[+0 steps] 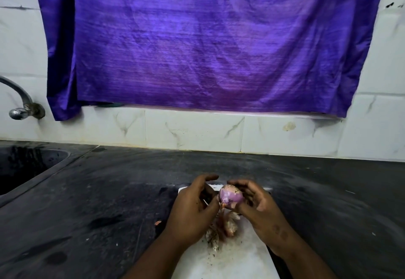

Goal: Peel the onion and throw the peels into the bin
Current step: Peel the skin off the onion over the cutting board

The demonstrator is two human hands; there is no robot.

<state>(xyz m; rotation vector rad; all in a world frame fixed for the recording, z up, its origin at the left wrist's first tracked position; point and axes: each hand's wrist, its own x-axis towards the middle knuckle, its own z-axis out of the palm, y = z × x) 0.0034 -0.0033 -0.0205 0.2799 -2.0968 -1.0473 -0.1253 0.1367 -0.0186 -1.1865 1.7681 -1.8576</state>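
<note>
Over the board (241,256), the onion (231,196) is mid-peel.
From the left, the left hand (191,209) pinches a strip (221,205) of skin hanging off the onion's lower-left side. The onion lies just right of it, one brownish end tilted up, gripped in the curled fingers of the right hand (257,205). Loose peels (222,228) lie beneath. The pull should run down and left; no bin is in view.
</note>
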